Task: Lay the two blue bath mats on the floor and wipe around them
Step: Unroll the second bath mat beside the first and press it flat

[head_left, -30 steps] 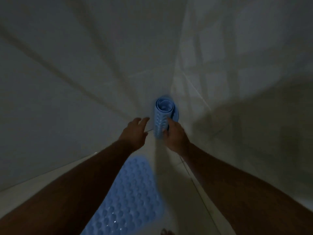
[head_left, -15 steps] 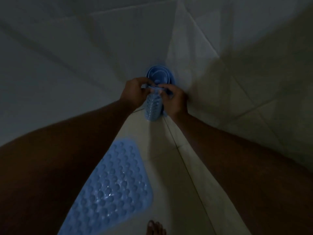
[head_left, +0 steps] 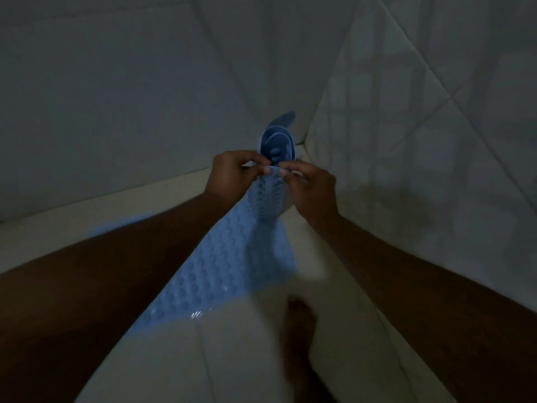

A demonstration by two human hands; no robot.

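We pinch the rolled blue bath mat (head_left: 277, 146) with both hands, and it stands upright past the far end of the flat blue bath mat (head_left: 220, 266). Our left hand (head_left: 232, 175) grips the roll's outer edge between thumb and curled fingers. Our right hand (head_left: 311, 190) pinches the same edge from the other side, so the fingertips of the two hands nearly meet at the top of the roll. We look down into its open end, where the layers wind in a spiral. One loose corner sticks up behind the spiral. Rows of suction cups run down the side that faces us. The lower end of the roll overlaps the flat mat's far end in this view, and we cannot tell whether the two touch.

The flat mat lies spread on the pale tiled floor (head_left: 232, 359), bumpy side up, with our left forearm crossing over its left part. Our bare foot (head_left: 299, 318) stands on the floor just beside the flat mat's near right corner. Beyond the flat mat a tiled wall (head_left: 116, 97) rises to the left. A second tiled wall (head_left: 436, 112) rises to the right. The two walls meet in a corner just behind the roll. The light is dim and the flat mat's edges are blurred.
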